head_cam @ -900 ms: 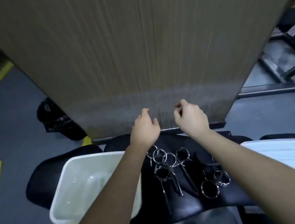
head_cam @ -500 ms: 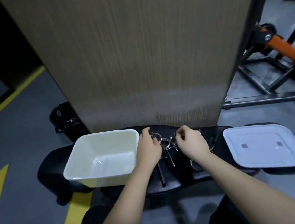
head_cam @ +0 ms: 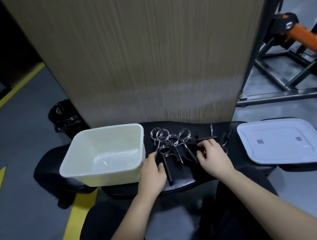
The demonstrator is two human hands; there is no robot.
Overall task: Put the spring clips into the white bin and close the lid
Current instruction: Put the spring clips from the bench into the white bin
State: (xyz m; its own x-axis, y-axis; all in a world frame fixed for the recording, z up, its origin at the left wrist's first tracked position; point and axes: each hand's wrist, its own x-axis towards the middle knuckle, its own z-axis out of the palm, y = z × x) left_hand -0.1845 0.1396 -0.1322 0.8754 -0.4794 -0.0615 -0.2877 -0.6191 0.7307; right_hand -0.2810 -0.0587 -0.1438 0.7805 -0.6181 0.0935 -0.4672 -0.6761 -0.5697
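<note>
Seen from above, looking down over two bare forearms at a black padded bench (head_cam: 182, 182). Left on the bench, the white bin (head_cam: 108, 176) — open-topped, nothing inside. Right, well apart from the bin, its white lid (head_cam: 282, 141) lying flat. Between them, a tangled cluster of spring clips (head_cam: 168, 142): chrome coils with long black-tipped handles, several overlapping, none in the bin yet.

Left hand (head_cam: 153, 172) resting just beside the bin's near right corner, fingers loosely spread, fingertips by the nearest clip's coil and black handle; nothing visibly gripped. Right hand (head_cam: 213, 158) palm down over the right part of the cluster, fingers curled; impossible to tell whether a clip is pinched beneath them. A few more clips (head_cam: 224, 139) lying just beyond the right hand, toward the lid.

Behind the bench, a tall wood-grain panel (head_cam: 146, 52); a black bag (head_cam: 65, 115) on the grey floor at left; an orange and black metal frame (head_cam: 292, 35) at right.

Likely risks: interlocked coils and handles, so lifting one clip could drag neighbours along and drop them off the bench edge to the floor; a stray handle left over the bin's rim would probably keep the lid from seating.
</note>
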